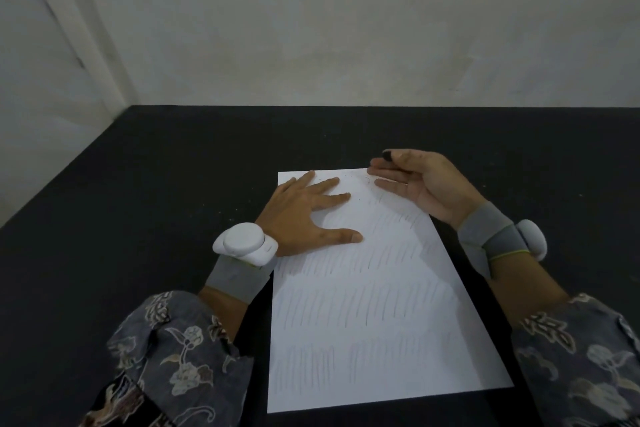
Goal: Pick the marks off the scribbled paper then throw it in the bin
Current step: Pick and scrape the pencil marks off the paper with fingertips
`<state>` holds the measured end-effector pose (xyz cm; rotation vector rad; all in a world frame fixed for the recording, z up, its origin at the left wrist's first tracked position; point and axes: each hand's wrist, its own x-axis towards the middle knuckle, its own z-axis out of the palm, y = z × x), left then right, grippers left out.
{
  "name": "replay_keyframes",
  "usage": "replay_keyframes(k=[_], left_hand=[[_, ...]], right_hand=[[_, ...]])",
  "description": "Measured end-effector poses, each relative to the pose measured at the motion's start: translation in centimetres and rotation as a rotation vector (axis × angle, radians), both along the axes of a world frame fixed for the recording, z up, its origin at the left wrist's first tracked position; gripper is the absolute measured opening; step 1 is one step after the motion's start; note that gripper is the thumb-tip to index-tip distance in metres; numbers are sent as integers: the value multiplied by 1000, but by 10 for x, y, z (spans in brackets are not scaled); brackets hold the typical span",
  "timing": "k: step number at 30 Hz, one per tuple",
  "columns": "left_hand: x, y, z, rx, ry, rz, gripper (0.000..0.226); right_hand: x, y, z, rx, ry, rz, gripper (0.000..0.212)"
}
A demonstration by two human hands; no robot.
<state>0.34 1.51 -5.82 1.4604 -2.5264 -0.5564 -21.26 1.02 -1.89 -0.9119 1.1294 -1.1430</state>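
Nearest the camera, two patterned sleeves (180, 357) frame a white sheet of paper (374, 322) lying flat on the black table (138, 218), its long side running away from the person. Faint grey pencil strokes (363, 308) cover the sheet in rows; the far end looks mostly clean. Each wrist wears a grey band (235, 279) with a white rounded device (244, 243).

Farther up, the left hand (304, 215) lies palm down on the far left part of the paper, fingers straight and spread, thumb stretched toward the middle of the sheet. The right hand (422, 184) hovers at the far right corner of the paper, its lower fingers fairly straight and pointing left, while thumb and forefinger pinch a small dark object (388, 156), perhaps an eraser; what it is cannot be told for sure. Small dark crumbs (369, 180) dot the paper just beside those fingertips.

Beyond the table stands a pale wall (346, 28). No container shows in view
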Motion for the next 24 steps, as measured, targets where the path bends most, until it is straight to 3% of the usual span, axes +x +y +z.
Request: replay_keyframes(k=[3, 6, 11, 16, 18, 24], left_hand=[[0, -1, -2, -26, -34, -4, 98], [0, -1, -1, -37, -46, 1, 101], [0, 0, -1, -36, -27, 9, 101], [-2, 1, -4, -131, 8, 56, 93], [-5, 3, -5, -192, 0, 79, 89], [-10, 6, -8, -265, -103, 82, 96]], right_hand=[[-2, 6, 6, 55, -107, 131, 21], [4, 11, 6, 175, -45, 330, 23], [4, 0, -7, 23, 57, 5, 24], [-7, 4, -2, -70, -77, -11, 18], [-6, 8, 3, -124, 87, 11, 17], [8, 11, -4, -264, 856, 207, 18]])
